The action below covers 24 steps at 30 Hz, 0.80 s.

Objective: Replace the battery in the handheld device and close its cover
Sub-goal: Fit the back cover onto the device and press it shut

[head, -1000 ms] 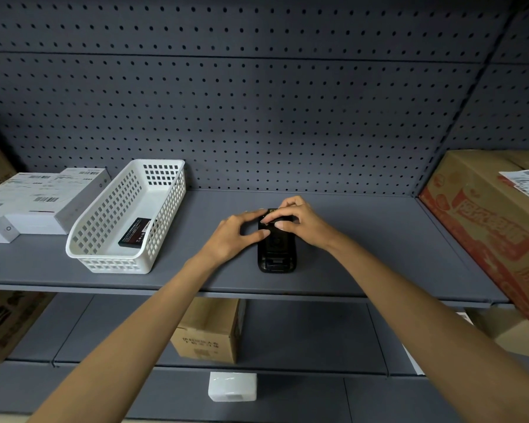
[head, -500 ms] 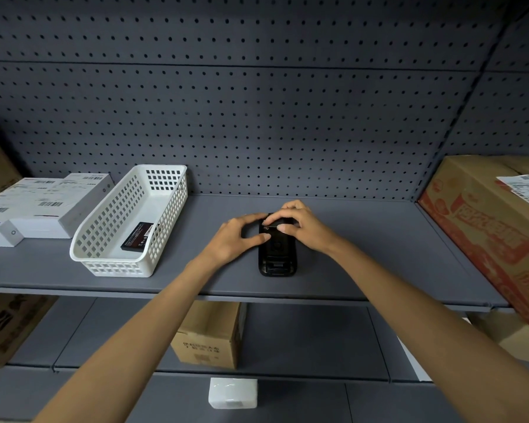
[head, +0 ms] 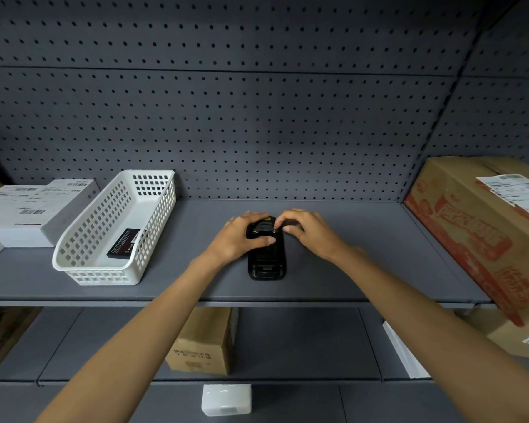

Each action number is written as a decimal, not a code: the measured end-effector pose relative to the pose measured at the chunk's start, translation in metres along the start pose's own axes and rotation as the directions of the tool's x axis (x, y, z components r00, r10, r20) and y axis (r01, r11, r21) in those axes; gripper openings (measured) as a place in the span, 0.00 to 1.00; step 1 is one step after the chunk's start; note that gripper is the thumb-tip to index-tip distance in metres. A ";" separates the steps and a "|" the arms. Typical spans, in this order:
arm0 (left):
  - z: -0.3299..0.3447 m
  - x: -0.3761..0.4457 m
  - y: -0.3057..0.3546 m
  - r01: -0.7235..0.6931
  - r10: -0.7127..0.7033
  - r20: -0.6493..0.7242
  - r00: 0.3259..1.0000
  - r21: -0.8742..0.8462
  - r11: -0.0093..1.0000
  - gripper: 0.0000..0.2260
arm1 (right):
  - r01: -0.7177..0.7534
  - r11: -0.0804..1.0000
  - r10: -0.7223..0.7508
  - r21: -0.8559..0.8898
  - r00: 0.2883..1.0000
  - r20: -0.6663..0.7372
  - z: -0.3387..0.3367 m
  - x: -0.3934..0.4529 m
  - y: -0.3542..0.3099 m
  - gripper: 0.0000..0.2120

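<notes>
A black handheld device [head: 266, 261] lies flat on the grey shelf [head: 364, 270], long axis pointing away from me. My left hand [head: 242, 236] rests on its far left part, thumb laid across the body. My right hand [head: 309, 230] touches its far right end with curled fingertips. Between the hands a small metal latch shows at the device's top. A black battery [head: 123, 243] lies inside the white perforated basket [head: 83, 264] to the left. I cannot tell whether the cover is fully seated.
White labelled boxes [head: 28, 212] sit at the far left of the shelf. A large printed cardboard box [head: 483, 236] fills the right end. Below, a small brown carton [head: 203, 340] and a white box [head: 226, 398] stand on lower shelves. A pegboard wall backs the shelf.
My hands have parted slightly over the device's far end, uncovering the latch. My left thumb now lies across the device. The device has not moved.
</notes>
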State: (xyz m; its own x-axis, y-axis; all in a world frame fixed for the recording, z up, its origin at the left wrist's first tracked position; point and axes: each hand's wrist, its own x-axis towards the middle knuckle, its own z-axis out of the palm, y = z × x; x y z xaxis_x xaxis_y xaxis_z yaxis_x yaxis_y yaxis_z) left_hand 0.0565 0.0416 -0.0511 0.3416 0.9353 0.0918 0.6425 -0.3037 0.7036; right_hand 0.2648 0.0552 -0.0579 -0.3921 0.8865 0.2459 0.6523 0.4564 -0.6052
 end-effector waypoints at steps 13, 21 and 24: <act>0.000 0.000 0.000 -0.002 0.002 0.008 1.000 -0.007 1.000 0.29 | -0.006 0.995 -0.003 -0.096 0.996 -0.089 0.006 0.008 -0.004 0.04; 0.002 0.000 -0.003 0.009 -0.009 0.015 1.000 -0.024 1.000 0.30 | -0.044 0.995 0.034 -0.094 0.994 -0.107 0.007 0.009 -0.006 0.04; 0.002 0.001 -0.003 0.007 -0.007 0.012 1.000 -0.024 1.000 0.30 | -0.053 0.995 0.045 -0.079 0.994 -0.104 0.007 0.008 -0.005 0.04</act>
State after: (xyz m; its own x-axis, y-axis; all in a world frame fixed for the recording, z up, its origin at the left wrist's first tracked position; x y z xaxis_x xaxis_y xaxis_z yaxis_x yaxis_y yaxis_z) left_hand 0.0558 0.0430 -0.0545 0.3453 0.9352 0.0789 0.6281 -0.2928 0.7210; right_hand 0.2537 0.0595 -0.0583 -0.2930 0.9093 0.2954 0.7213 0.4130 -0.5559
